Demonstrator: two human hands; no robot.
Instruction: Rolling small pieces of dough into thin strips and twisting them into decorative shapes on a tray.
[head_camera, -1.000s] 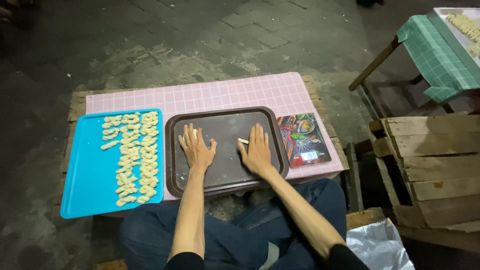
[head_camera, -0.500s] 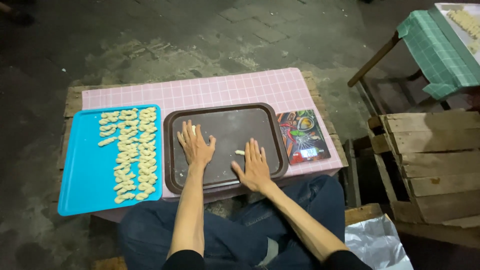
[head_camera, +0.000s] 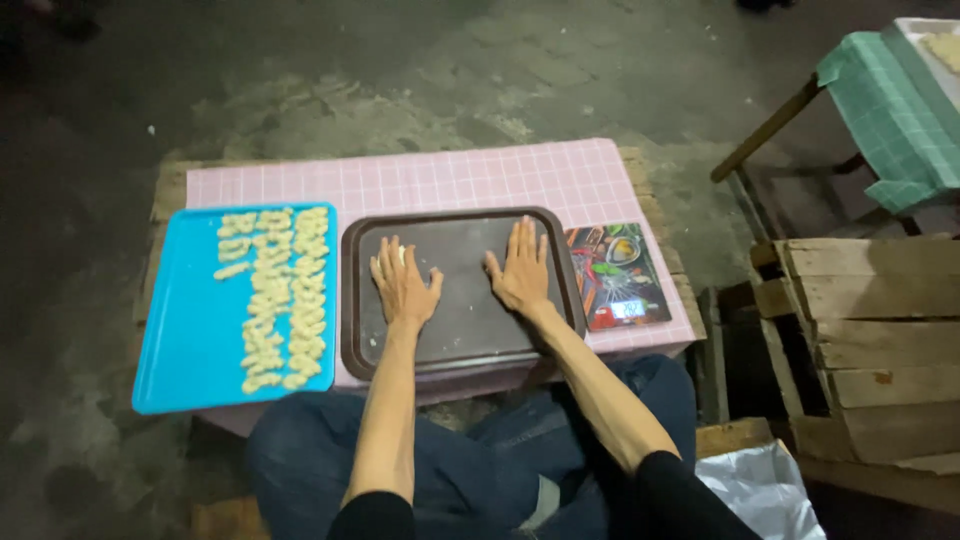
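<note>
On the brown tray (head_camera: 462, 345) at the middle of the pink table (head_camera: 450, 180), both hands lie flat, fingers spread and clamped on nothing. A pale bit of dough (head_camera: 402, 256) peeks out by the left hand's (head_camera: 403, 288) fingers near the tray's far left corner, seemingly pressed there for rolling; the right hand (head_camera: 522, 270) rests toward the far right edge. Beside the tray's left edge, a blue tray (head_camera: 185, 340) holds rows of shaped pieces (head_camera: 280, 295), while a scale (head_camera: 615, 275) sits at the table's right edge.

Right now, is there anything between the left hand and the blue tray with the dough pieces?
Nothing visible. The left hand lies flat on the brown tray; the blue tray sits directly beside it.
</note>
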